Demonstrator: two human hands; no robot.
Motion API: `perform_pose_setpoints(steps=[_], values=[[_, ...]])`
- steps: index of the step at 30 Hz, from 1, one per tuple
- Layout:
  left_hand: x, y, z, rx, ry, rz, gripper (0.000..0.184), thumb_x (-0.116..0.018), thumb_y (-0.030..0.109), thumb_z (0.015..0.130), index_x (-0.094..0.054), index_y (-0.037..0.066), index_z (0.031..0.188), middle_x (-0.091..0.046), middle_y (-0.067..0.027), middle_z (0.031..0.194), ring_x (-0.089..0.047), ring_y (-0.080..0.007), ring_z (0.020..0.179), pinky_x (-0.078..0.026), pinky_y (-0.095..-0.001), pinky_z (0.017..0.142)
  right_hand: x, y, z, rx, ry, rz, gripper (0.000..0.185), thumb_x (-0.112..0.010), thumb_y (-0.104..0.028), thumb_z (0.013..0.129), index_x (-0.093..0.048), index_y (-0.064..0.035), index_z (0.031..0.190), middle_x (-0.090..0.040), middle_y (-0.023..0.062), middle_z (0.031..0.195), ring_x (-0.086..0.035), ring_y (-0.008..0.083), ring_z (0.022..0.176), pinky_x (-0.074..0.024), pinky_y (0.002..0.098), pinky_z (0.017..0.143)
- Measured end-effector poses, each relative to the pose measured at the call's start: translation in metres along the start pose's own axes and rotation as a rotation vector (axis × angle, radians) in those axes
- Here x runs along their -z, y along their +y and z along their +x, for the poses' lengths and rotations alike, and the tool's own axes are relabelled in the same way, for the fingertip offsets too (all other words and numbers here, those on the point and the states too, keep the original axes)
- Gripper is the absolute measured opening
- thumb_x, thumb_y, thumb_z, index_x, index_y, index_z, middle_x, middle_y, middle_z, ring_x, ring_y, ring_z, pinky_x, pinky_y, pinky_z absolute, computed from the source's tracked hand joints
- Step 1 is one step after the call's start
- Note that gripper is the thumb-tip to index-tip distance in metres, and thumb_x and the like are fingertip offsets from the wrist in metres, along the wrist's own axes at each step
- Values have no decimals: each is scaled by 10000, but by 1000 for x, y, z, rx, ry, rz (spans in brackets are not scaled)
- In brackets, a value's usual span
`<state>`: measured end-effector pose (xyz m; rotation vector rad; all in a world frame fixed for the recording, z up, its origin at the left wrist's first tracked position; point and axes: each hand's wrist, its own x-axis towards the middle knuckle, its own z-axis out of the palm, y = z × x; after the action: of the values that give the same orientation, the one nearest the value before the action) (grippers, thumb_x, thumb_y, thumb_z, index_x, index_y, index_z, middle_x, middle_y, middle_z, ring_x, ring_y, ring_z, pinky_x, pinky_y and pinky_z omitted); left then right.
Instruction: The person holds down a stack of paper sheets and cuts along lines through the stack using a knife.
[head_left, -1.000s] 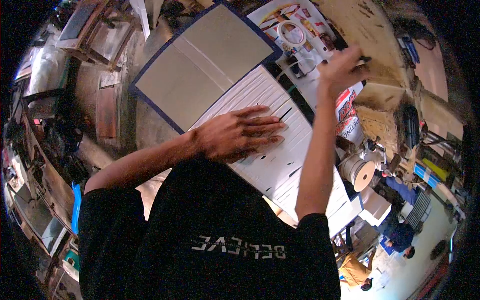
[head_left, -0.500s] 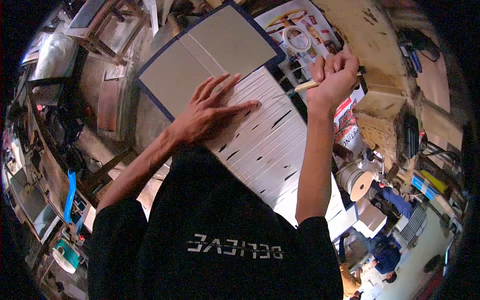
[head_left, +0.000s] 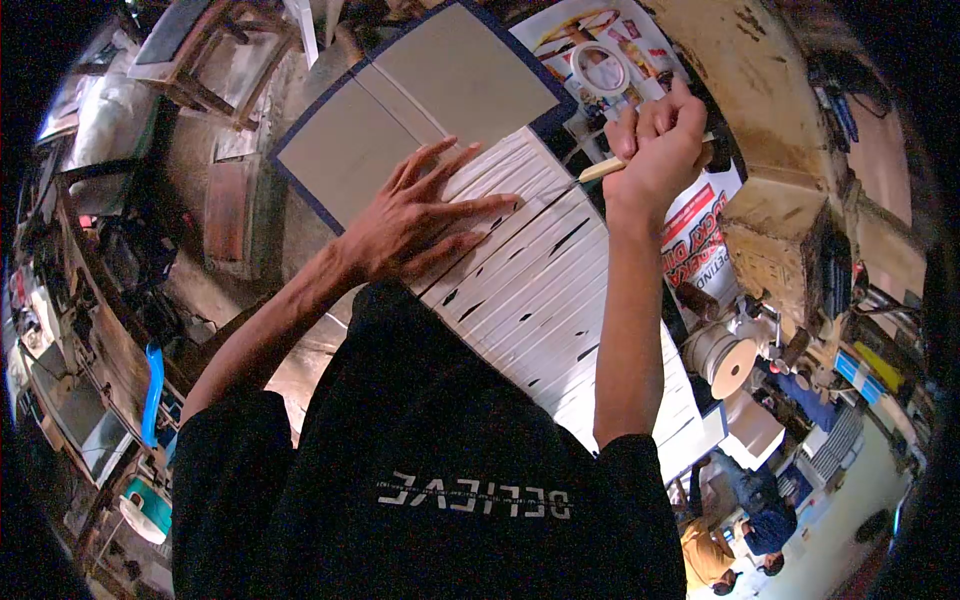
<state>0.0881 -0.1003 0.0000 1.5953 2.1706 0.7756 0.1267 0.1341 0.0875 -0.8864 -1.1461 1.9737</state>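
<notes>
My left hand [head_left: 425, 215] lies spread on a long row of white strips [head_left: 545, 285], which look like glued book spines packed side by side with dark gaps between some of them. My right hand [head_left: 655, 145] is closed round a slim tool with a pale handle [head_left: 602, 169]. Its thin, blade-like tip points left, at the row's right edge near the far end; whether it touches the strips I cannot tell. Beyond my left hand is an open hard book cover [head_left: 465, 75], with grey boards and dark blue edging.
A roll of white tape [head_left: 598, 68] sits on a printed poster [head_left: 648, 52] at the upper right. A large spool [head_left: 725, 368] stands beside my right forearm. A wooden stool [head_left: 205, 65] is at the upper left. Two people [head_left: 765, 525] are at the lower right.
My right hand has moved slightly left and down with the tool, and its tip has come to the strips' edge. The fingers of my left hand have shifted slightly, its thumb side more spread.
</notes>
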Motion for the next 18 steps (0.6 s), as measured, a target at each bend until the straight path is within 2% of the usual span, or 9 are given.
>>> perform_pose_setpoints(steps=[7,9,10,11,13,16,18], values=[[4,3,-1,-2,5,-24,454,-481,423,993,-501,398,1446,-288,-194,1590,-197,-436,1476,-157,-562,1216,-3,14,8,20,-26,-59,450,-576,-293,936,-282,-165,620,-229,-23,522,-252,117,408,-228,279,408],[4,5,-1,1,7,-17,450,-484,411,998,-502,391,1447,-298,-188,1588,-218,-435,1471,-179,-560,1215,-2,19,13,152,-10,-150,399,-583,-274,938,-316,-147,672,-247,-20,547,-262,115,424,-243,271,411],[2,7,-1,3,9,-20,450,-484,411,998,-502,391,1447,-298,-188,1588,-218,-435,1471,-179,-560,1215,3,24,21,151,-11,-153,399,-583,-274,938,-316,-147,672,-247,-20,547,-262,115,424,-243,271,411],[0,10,0,19,13,-53,451,-495,396,998,-501,383,1449,-297,-192,1587,-235,-436,1464,-194,-560,1212,10,31,34,301,19,-271,379,-588,-278,943,-328,-134,707,-256,-20,562,-263,114,437,-247,269,417],[-2,13,-3,33,20,-87,453,-505,382,998,-500,376,1450,-296,-195,1586,-252,-437,1458,-209,-561,1209,17,44,43,453,48,-390,363,-592,-281,947,-339,-122,743,-266,-19,577,-264,113,449,-251,266,423],[-2,14,-4,9,53,-152,459,-527,347,996,-499,363,1454,-297,-209,1581,-278,-444,1444,-236,-562,1201,15,49,44,365,150,-294,339,-592,-285,966,-361,-103,797,-311,-21,619,-298,103,488,-285,266,443],[-5,16,-3,30,43,-197,464,-529,324,999,-491,356,1461,-294,-221,1576,-275,-447,1442,-236,-563,1200,15,42,38,474,124,-371,336,-585,-287,978,-374,-99,797,-334,-15,623,-318,99,498,-310,264,454]])
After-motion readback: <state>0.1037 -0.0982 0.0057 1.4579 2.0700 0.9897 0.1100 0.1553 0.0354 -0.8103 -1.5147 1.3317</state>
